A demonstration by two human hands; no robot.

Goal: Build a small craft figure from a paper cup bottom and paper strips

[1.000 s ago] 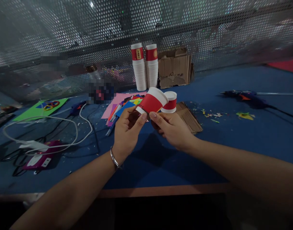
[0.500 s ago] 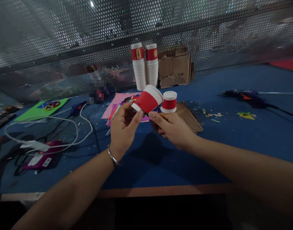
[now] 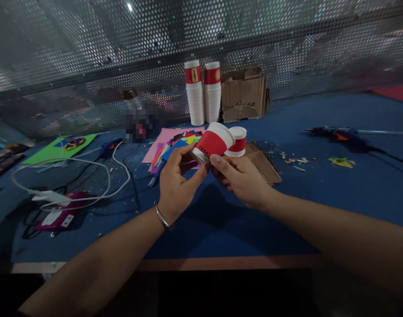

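Far L of grip, dark stuff is cut off by frame edge, can't ID it. Nearer on L, a purple power strip (image 3: 61, 215) sits w/ white cable (image 3: 122, 165) looped over it. Beyond grip, to L, a pixelated patch (image 3: 140, 125) hides whatever's there. Paper pile (image 3: 175, 145) is partly blocked by L hand (image 3: 180, 180); 2nd cup (image 3: 238, 144), just R of & behind the held cup (image 3: 216, 141), is partly covered by it. Flat cardboard (image 3: 264, 163), R of grip, runs partly behind R hand (image 3: 243, 178). Well R, red sheet (image 3: 396, 92) is cut off at edge.

Grip: L hand's fingers wrap the held cup's base, thumb below, pinching it. R hand's thumb is on the cup's near lower side, index curled under; other fingertips hidden, so can't tell if it pinches the cup or sth small. Held cup is up off the table (image 3: 228, 240), btwn both hands, tilted, mouth to upper R, inside not visible. Directly beyond grip: two cup stacks (image 3: 197, 105), then torn box (image 3: 243, 99) to their R.
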